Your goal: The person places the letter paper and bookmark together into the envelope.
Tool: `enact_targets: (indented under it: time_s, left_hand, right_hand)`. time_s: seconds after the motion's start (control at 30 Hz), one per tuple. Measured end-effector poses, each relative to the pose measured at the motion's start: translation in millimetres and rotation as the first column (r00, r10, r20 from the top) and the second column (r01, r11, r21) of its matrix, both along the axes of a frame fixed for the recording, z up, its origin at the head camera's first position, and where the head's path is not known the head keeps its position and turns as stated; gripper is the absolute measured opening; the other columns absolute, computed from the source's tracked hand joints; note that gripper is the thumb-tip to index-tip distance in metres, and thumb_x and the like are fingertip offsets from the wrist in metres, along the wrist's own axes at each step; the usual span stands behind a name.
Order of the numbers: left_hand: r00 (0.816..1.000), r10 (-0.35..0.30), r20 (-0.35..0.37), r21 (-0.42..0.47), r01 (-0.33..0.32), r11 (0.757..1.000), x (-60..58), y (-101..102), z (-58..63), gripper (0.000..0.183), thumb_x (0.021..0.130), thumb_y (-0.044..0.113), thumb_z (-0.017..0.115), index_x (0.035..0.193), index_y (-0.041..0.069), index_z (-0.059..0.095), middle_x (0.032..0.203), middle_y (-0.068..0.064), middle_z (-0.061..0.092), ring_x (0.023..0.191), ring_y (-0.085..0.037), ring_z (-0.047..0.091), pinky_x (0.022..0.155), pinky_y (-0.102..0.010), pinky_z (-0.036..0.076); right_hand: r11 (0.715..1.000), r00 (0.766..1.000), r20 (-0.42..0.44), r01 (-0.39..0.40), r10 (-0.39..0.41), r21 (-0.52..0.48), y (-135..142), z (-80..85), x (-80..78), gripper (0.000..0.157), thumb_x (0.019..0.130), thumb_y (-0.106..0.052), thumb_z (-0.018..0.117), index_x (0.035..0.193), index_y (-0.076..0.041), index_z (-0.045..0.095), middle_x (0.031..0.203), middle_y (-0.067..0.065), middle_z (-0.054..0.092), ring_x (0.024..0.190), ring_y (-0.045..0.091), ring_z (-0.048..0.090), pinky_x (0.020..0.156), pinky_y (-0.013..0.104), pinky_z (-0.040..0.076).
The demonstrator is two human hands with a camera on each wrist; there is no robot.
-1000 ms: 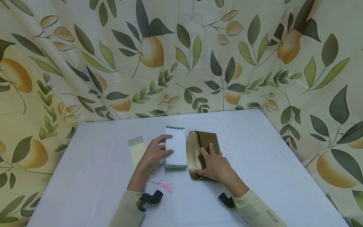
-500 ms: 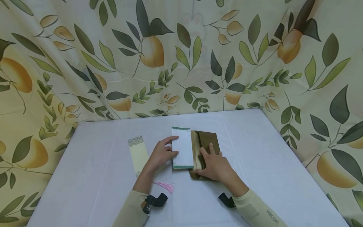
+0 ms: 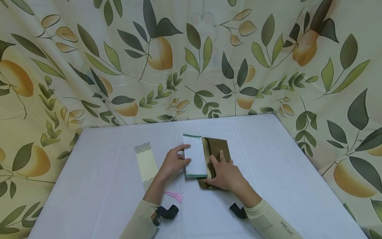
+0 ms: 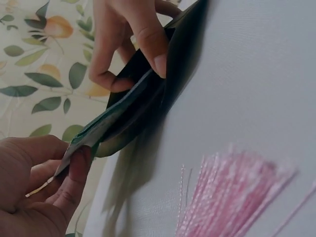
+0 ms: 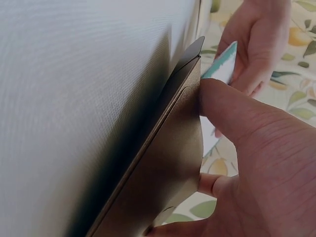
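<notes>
My left hand (image 3: 172,163) pinches the left edge of a white card (image 3: 195,156) with green borders at its top and bottom. A gold-brown envelope (image 3: 220,145) lies to the right, its flap opened out leftward. The card overlaps the flap. With thumb and fingers my right hand (image 3: 228,175) holds the envelope by its mouth, which gapes in the left wrist view. There the right edge of the card (image 4: 101,126) is at the mouth between the envelope's sides; how deep it reaches is hidden. From the right wrist, the envelope (image 5: 158,158) appears raised on edge beside the thumb.
Left of the hands a pale yellow bookmark (image 3: 146,164) with silvery lace-patterned ends lies on the white-covered table (image 3: 104,186). Its pink tassel (image 3: 175,196) trails near the left wrist. A leaf-and-fruit patterned curtain (image 3: 167,83) hangs behind and around the table.
My left hand has moved the card to the right, from beside the envelope to over its flap and up to the mouth. The right hand and the envelope have stayed nearly still.
</notes>
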State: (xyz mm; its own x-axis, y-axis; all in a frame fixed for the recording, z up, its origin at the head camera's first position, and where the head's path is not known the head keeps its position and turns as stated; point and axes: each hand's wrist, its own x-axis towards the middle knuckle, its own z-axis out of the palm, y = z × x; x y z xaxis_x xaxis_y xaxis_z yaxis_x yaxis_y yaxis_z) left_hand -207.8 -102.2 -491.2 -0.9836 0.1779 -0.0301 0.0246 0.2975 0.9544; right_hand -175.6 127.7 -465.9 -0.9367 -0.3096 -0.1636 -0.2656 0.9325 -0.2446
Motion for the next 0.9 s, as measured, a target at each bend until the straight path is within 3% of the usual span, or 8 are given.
enact_targets:
  time_s: [0.13,0.33,0.57,0.73,0.9]
  left_hand:
    - [1.000,0.012,-0.001,-0.011,-0.012,1.000,1.0,2.1,-0.8,0.055,0.089,0.001,0.079,0.140,0.014,0.065,0.104,-0.011,0.064,0.070,-0.013,0.058,0.054,-0.026,0.042]
    - [1.000,-0.005,-0.002,-0.040,0.005,0.999,1.4,5.4,-1.2,0.055,0.089,0.002,0.080,0.141,0.012,0.065,0.107,-0.009,0.065,0.074,-0.013,0.062,0.057,-0.027,0.046]
    - [1.000,-0.027,0.003,-0.053,0.027,0.998,2.8,7.3,-2.3,0.052,0.091,0.005,0.078,0.141,0.010,0.065,0.084,-0.006,0.064,0.062,-0.011,0.053,0.053,-0.026,0.041]
    - [0.999,-0.049,-0.011,-0.065,0.048,0.997,2.5,8.5,-3.6,0.050,0.093,0.005,0.075,0.141,0.012,0.065,0.070,-0.004,0.063,0.058,-0.010,0.049,0.053,-0.025,0.040]
    - [0.998,-0.057,-0.009,-0.078,0.057,0.995,2.0,10.8,-5.7,0.047,0.095,0.005,0.072,0.141,0.011,0.065,0.093,-0.009,0.070,0.064,-0.010,0.057,0.056,-0.024,0.045]
  right_hand:
    - [1.000,1.000,-0.004,-0.007,0.007,-0.008,-0.7,-1.3,0.0,0.076,0.080,-0.053,0.084,0.132,-0.011,0.047,0.154,0.041,0.030,0.111,0.068,0.053,0.065,0.058,0.054]
    - [1.000,1.000,0.002,-0.004,0.004,-0.008,-0.7,-1.7,0.5,0.075,0.082,-0.051,0.083,0.134,-0.012,0.047,0.155,0.041,0.029,0.115,0.070,0.050,0.067,0.059,0.054]
    - [1.000,1.000,-0.007,-0.007,0.007,-0.012,-0.8,-1.6,1.0,0.068,0.081,-0.051,0.084,0.127,-0.016,0.047,0.155,0.041,0.029,0.114,0.070,0.051,0.065,0.058,0.054]
    - [1.000,1.000,-0.005,-0.008,0.008,-0.002,-1.6,-1.4,1.8,0.072,0.081,-0.051,0.084,0.131,-0.015,0.047,0.155,0.041,0.029,0.115,0.071,0.050,0.067,0.060,0.054]
    - [1.000,1.000,0.009,-0.009,0.009,0.011,-3.9,-1.2,1.8,0.076,0.081,-0.050,0.084,0.135,-0.013,0.047,0.156,0.040,0.028,0.117,0.072,0.047,0.069,0.062,0.054]
